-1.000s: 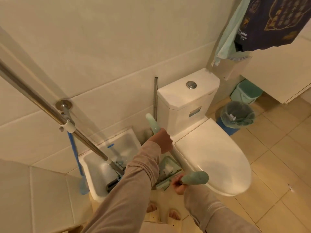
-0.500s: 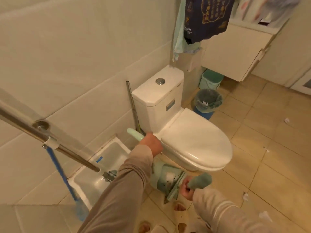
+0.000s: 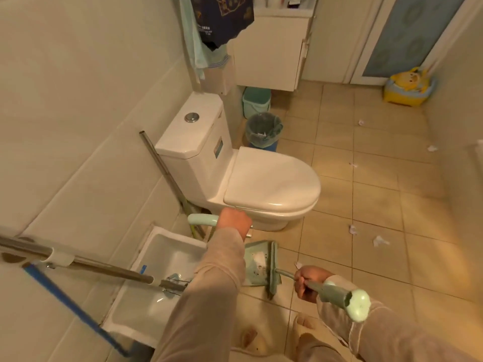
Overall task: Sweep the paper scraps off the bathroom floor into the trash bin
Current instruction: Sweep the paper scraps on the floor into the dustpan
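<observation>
My left hand [image 3: 234, 222] is extended forward, its grip wrapped tight around a pale green handle [image 3: 202, 220] beside the toilet [image 3: 271, 184] base. My right hand [image 3: 309, 283] is lower and nearer my body, its grip wrapped tight around a second green handle [image 3: 339, 296] whose rounded end points toward the camera. This handle's shaft runs forward to the dustpan [image 3: 261, 265], which hangs tilted above the floor [image 3: 379, 205] between my two arms.

Paper scraps [image 3: 379, 241] lie scattered on the tiles right of the toilet, well apart from the dustpan; further scraps lie toward the far wall. The bin [image 3: 264, 129], lined with a bag, stands behind the toilet, just beside a green bucket [image 3: 256, 101]. The toilet stands between my hands and the bin. A floor basin [image 3: 162, 273] sits left of my left arm, with a metal rail [image 3: 78, 261] crossing above it.

My left sleeve [image 3: 209, 296] covers the lower end of the left handle; I cannot tell what it joins. The dustpan's contents are unclear.
</observation>
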Tool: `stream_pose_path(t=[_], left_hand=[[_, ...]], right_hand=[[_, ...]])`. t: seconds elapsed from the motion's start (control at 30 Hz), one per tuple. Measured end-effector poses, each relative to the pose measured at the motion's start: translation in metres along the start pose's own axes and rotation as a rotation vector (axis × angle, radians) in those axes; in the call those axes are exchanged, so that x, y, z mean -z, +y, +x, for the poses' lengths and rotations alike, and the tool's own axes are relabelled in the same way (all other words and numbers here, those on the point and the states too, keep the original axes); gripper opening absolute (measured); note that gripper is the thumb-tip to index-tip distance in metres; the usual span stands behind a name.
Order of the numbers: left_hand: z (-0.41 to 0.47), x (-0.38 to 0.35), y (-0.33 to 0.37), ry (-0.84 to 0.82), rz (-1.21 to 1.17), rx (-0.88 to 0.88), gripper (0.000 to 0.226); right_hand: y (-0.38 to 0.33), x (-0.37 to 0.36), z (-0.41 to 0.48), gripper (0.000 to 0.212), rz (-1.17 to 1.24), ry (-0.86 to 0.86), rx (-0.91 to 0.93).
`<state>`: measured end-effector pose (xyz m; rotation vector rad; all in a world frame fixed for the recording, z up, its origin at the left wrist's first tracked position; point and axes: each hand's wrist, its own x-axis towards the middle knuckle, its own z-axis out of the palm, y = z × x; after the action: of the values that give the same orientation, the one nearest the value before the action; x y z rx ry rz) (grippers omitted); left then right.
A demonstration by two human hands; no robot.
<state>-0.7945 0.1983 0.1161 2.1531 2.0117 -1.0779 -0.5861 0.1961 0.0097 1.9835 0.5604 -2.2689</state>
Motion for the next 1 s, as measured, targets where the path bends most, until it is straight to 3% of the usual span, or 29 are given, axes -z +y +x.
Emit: stream_pose_path(t=[0.2, 0.3, 0.43, 0.77, 1.0], left_hand=[[-0.009, -0.001, 0.021, 0.022, -0.014, -0.036, 0.026], [-0.013, 0.006, 0.039, 0.012, -0.035, -0.035, 0.025], [-0.024, 0.009, 0.070, -0.026, -0.060, -0.021, 0.026], [-0.051, 0.012, 0.125, -0.062, -0.099, 0.073, 0.031], [-0.048, 0.023, 0.134, -0.094, -0.126, 0.078, 0.028]], right_hand=[[0.037, 0.019, -0.024, 0.044, 0.119, -0.215, 0.004], [0.045, 0.034, -0.032, 0.064, 0.110, -0.160, -0.032], [0.066, 0.051, -0.044, 0.046, -0.050, 0.013, -0.017], [0.099, 0.117, -0.082, 0.030, -0.259, 0.151, -0.017], [0.088, 0.137, -0.086, 0.025, -0.187, 0.271, 0.053]])
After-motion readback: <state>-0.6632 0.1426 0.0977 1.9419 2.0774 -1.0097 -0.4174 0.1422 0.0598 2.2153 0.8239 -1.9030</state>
